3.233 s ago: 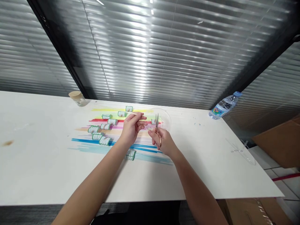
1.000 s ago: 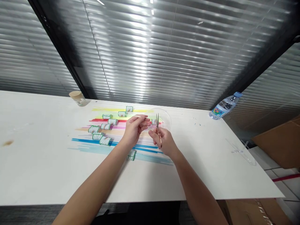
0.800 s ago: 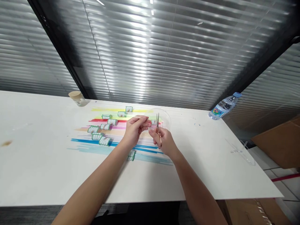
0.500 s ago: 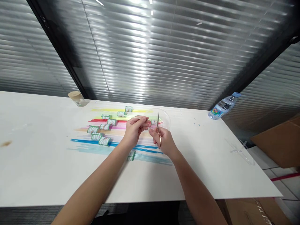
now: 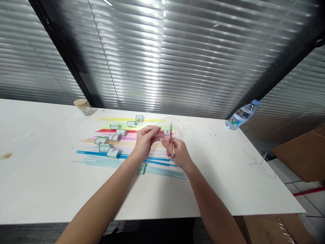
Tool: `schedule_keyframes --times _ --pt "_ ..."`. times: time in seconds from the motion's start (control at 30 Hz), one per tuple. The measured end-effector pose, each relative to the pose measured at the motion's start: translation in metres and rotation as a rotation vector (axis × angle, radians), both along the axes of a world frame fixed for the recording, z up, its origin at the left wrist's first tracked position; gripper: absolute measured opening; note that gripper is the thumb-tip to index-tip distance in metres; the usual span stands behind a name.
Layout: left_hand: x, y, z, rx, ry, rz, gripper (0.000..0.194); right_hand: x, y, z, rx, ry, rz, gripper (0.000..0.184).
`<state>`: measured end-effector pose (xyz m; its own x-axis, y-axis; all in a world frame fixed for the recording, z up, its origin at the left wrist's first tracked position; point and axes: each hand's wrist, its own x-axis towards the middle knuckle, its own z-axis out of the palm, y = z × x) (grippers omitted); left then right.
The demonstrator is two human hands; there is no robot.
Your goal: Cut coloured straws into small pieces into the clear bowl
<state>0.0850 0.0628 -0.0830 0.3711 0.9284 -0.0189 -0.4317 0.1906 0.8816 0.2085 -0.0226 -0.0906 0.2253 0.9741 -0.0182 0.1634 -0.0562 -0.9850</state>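
Note:
My right hand is closed around a pair of small rose-gold scissors, whose blades point up and away from me. My left hand is pinched just left of the scissors, and I cannot make out what its fingertips hold. Under both hands lie bundles of thin coloured sticks, among them blue sticks, red sticks, yellow sticks and pale blue sticks. Patterned green-and-white paper bands wrap the bundles. Behind the scissors is a clear round dish, partly hidden by my hands.
A water bottle stands at the table's back right, and a lidded cup at the back left. Clear thin strips lie near the right edge. Small scraps dot the white table. Blinds rise behind; cardboard boxes sit to the right.
Almost nothing differs. The scissors and both hands stay in practically the same place.

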Motion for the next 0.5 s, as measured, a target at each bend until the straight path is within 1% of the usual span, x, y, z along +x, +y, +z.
schedule_keyframes --times 0.5 --pt "0.0011 -0.0005 -0.0010 -0.032 0.000 0.032 0.027 -0.0005 0.0010 -0.0022 -0.041 -0.074 -0.025 0.054"
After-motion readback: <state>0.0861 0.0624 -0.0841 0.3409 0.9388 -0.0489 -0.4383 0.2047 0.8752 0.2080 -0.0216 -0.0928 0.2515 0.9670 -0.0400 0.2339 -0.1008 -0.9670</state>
